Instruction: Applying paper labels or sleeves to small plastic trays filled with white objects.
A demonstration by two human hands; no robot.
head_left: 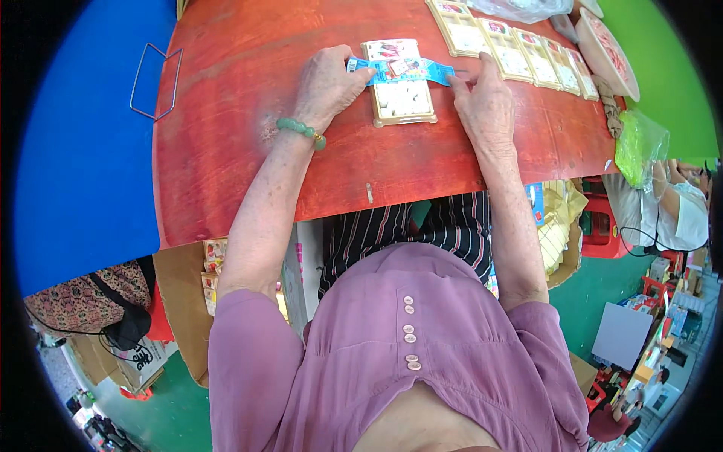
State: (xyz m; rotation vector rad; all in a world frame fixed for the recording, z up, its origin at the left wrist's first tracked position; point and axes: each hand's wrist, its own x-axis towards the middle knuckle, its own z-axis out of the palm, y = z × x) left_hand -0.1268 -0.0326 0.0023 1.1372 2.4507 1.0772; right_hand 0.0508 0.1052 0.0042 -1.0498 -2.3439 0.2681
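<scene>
A shallow cream plastic tray (405,119) with white pieces in it lies on the red table in front of me. Across its upper half stretches a blue printed paper band (433,71). My left hand (331,83), with a green bead bracelet on its wrist, is closed on the band's left end between thumb and fingers. At the band's right end, my right hand (486,105) touches the tip with its thumb. Its index finger stretches forward, apart from the thumb. A printed card (392,50) shows at the tray's far end.
Several similar filled trays (504,56) stand in a row at the far right of the red table (226,151). Beyond them is a white bowl (606,53) of pinkish pieces. A green plastic bag (633,151) hangs at the right edge. Cardboard boxes (184,309) sit below the table.
</scene>
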